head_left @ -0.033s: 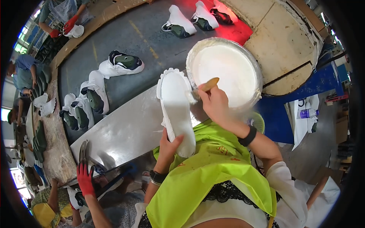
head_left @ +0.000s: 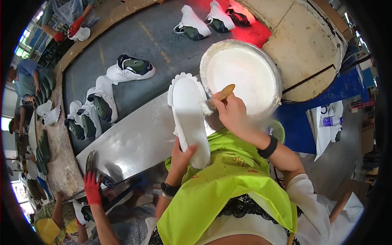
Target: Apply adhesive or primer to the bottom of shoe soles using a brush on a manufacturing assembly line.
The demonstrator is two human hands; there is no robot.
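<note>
A white shoe sole (head_left: 190, 108) with raised, scalloped edges lies lengthwise before me, its inner face up. My left hand (head_left: 182, 157) grips its near end, thumb on the inner face. In my right hand (head_left: 232, 112) is a brush (head_left: 225, 92) with a wooden handle, pinched between the fingers. White, wet-looking bristles touch or nearly touch the sole's right edge. Just beyond that hand stands a wide round basin (head_left: 277, 87) of white, creamy liquid (head_left: 241, 75), with white residue crusted on its rim.
Several white shoes with dark green inserts (head_left: 102, 98) rest on the dark belt (head_left: 163, 49) at left; others (head_left: 192, 24) stand beyond, near red light. A metal ledge (head_left: 130, 134) borders the belt. At lower left, a co-worker's red-gloved hand (head_left: 92, 190) reaches in. A bottle (head_left: 331, 121) is at right.
My right hand and the brush have shifted very slightly right, the bristles a touch lower along the sole's edge. My left hand keeps its hold on the sole.
</note>
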